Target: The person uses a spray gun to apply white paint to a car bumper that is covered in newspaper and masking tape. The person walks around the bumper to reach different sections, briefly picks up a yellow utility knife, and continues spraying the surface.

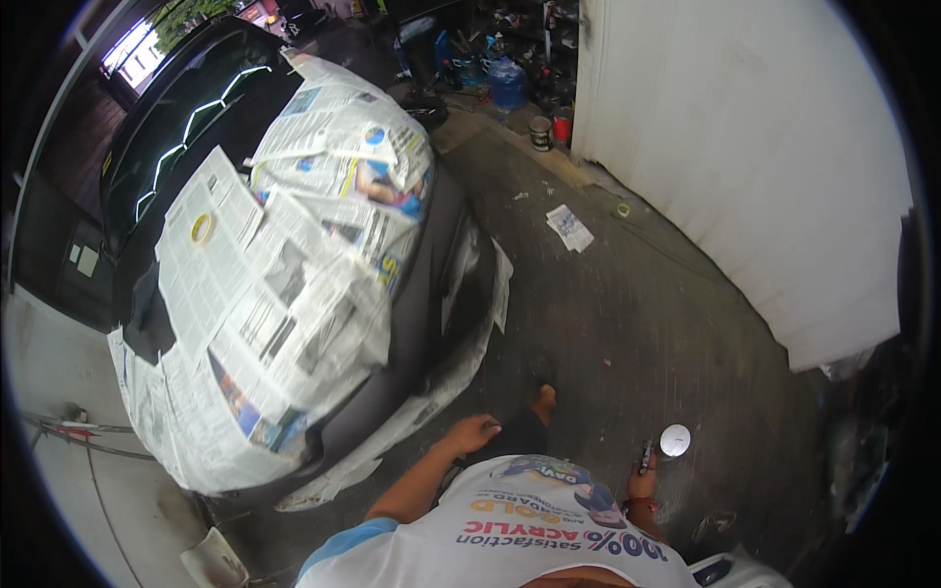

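My right hand [642, 481], a red band at its wrist, grips what looks like a spray gun [647, 457] low at my right side. A round white cup top [674, 441] shows just beyond its dark body. My left hand [473, 432] hangs near my left thigh with its fingers curled in, and nothing shows in it. To my left stands a dark car [421, 323], its front covered in newspaper sheets [201, 284]. On the paper lies a roll of yellowish tape [202, 229].
A loose newspaper piece [569, 228] lies on the dark floor [627, 323] ahead. A large white sheet or panel [745, 167] stands along the right. Blue water jugs [507, 83], a can [540, 133] and clutter sit at the back. A white object [740, 570] is close behind my right arm.
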{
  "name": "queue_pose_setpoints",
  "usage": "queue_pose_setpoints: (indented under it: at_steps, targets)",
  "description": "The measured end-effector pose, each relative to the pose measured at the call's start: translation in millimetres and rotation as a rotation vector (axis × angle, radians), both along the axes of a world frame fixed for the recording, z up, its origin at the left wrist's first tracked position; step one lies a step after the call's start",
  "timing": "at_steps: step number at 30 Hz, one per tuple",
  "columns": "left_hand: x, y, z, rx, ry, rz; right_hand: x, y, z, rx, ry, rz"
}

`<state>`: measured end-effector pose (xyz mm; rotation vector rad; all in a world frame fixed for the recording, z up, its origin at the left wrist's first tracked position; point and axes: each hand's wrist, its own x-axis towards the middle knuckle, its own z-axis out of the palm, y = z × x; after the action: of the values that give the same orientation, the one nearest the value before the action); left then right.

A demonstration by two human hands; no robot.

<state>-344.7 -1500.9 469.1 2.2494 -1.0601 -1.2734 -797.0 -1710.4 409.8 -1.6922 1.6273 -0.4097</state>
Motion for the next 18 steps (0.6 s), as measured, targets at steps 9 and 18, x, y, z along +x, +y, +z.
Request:
queue_pose_setpoints:
  at_steps: [9, 18]
  targets:
    - [158.9, -318.7, 30.0, -0.239, -0.046, -0.101, 152.8, -250.7, 28.8, -0.023, -0.028, 0.189]
    - [329.9, -567.8, 79.5, -0.377, 0.177, 0.190, 360.2, -496.7, 36.5, 0.246, 0.234, 0.263]
